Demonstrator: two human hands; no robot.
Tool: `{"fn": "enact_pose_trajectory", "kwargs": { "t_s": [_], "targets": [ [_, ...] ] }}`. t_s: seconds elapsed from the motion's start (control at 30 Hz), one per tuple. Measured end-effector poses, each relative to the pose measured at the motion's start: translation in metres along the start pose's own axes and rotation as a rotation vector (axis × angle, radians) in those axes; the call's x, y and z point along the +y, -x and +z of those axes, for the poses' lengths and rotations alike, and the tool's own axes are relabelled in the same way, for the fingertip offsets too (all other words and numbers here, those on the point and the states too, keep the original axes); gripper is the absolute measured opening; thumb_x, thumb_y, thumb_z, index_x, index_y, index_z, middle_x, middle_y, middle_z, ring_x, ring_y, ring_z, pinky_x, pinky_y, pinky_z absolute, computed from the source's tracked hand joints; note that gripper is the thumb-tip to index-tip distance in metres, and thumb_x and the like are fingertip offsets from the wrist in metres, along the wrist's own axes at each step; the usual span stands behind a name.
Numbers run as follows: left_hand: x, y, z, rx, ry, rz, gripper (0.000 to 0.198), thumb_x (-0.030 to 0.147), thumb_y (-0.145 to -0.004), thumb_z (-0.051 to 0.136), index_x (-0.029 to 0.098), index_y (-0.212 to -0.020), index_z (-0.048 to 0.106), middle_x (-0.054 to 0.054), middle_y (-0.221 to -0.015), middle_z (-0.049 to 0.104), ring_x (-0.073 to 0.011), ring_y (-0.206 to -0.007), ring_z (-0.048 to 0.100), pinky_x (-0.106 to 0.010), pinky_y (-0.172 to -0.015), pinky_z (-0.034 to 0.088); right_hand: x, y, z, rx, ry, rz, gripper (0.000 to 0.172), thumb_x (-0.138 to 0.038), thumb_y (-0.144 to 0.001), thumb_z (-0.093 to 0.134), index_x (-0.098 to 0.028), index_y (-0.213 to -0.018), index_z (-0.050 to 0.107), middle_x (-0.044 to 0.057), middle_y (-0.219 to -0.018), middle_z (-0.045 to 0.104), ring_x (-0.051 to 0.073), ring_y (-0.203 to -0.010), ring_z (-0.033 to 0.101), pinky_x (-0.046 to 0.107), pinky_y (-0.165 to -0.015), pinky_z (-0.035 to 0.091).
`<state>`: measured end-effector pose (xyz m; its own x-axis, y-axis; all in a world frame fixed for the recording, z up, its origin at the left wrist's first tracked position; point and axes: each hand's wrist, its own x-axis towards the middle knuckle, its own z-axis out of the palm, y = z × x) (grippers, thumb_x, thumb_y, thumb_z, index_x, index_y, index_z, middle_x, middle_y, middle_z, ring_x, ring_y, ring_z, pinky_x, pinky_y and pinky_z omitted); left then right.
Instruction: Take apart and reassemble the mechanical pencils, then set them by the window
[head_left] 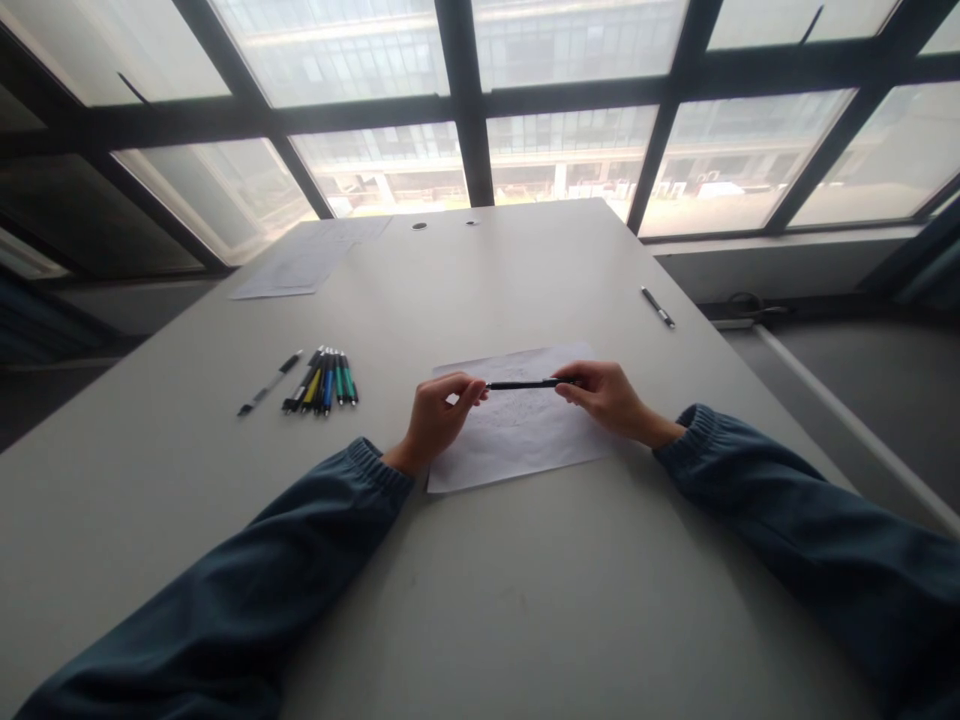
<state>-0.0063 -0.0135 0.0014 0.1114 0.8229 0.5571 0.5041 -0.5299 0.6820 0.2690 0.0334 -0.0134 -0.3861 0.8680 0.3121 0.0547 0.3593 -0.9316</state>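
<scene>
Head view, two hands [437, 414] holding one pen [520, 385], one sheet [517, 445] below

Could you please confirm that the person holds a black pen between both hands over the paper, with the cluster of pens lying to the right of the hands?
Not quite: the head view shows the cluster of pens lying to the left of the hands. The left hand and right hand do hold a black pen between them over the paper.

Location: office-type room.
The white surface [487, 590] carries loose pens [328, 386] and marked paper sheets [517, 455]; beyond it, a wall of dark-framed windows [470, 110] faces another building [585, 40].
</scene>
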Motion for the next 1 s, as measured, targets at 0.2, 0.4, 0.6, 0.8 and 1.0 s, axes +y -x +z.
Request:
{"fn": "enact_pose_trajectory", "kwargs": {
  "t_s": [0.2, 0.4, 0.6, 0.8, 1.0],
  "targets": [
    [-0.007, 0.001, 0.002, -0.006, -0.033, 0.082, 0.035, 0.041, -0.096, 0.065, 0.020, -0.124, 0.065, -0.004, -0.093, 0.075, -0.0141, -0.078, 0.070, -0.027, -0.073, 0.055, 0.004, 0.000, -0.001, 0.057, -0.001, 0.036, 0.032, -0.044, -0.082, 0.077, -0.013, -0.091, 0.076, 0.002, -0.064, 0.065, 0.012, -0.055, 0.056, 0.025, -0.052, 0.044],
    [-0.003, 0.000, 0.002, 0.023, -0.189, 0.281, 0.016, 0.025, -0.093, 0.069, 0.020, -0.109, 0.069, -0.004, -0.093, 0.072, -0.0133, -0.081, 0.067, -0.026, -0.074, 0.055, -0.002, 0.001, 0.000, 0.008, 0.000, 0.040, 0.032, -0.045, -0.083, 0.075, -0.014, -0.087, 0.075, 0.001, -0.063, 0.063, 0.011, -0.055, 0.054, 0.025, -0.052, 0.042],
    [-0.002, -0.001, -0.001, 0.011, -0.216, 0.330, 0.008, 0.019, -0.093, 0.067, 0.020, -0.102, 0.069, -0.003, -0.090, 0.071, -0.0143, -0.081, 0.065, -0.027, -0.074, 0.054, -0.007, 0.002, -0.001, -0.032, 0.036, 0.036, 0.040, -0.051, -0.089, 0.067, -0.015, -0.074, 0.068, 0.000, -0.060, 0.059, 0.010, -0.053, 0.049, 0.024, -0.052, 0.038],
    [-0.005, 0.001, -0.001, -0.015, -0.250, 0.345, 0.007, 0.020, -0.094, 0.065, 0.020, -0.102, 0.066, -0.003, -0.090, 0.070, -0.0156, -0.084, 0.065, -0.028, -0.074, 0.053, -0.006, 0.003, -0.001, -0.023, 0.085, 0.016, 0.044, -0.055, -0.091, 0.063, -0.015, -0.074, 0.067, 0.000, -0.059, 0.057, 0.009, -0.050, 0.046, 0.024, -0.050, 0.036],
    [-0.004, 0.002, -0.002, -0.021, -0.276, 0.341, 0.005, 0.022, -0.096, 0.062, 0.020, -0.101, 0.064, -0.004, -0.090, 0.068, -0.0156, -0.081, 0.064, -0.028, -0.073, 0.052, -0.003, 0.003, -0.001, -0.027, 0.079, 0.006, 0.043, -0.056, -0.091, 0.064, -0.014, -0.080, 0.070, 0.000, -0.060, 0.058, 0.010, -0.052, 0.047, 0.025, -0.050, 0.037]
  ]
}}
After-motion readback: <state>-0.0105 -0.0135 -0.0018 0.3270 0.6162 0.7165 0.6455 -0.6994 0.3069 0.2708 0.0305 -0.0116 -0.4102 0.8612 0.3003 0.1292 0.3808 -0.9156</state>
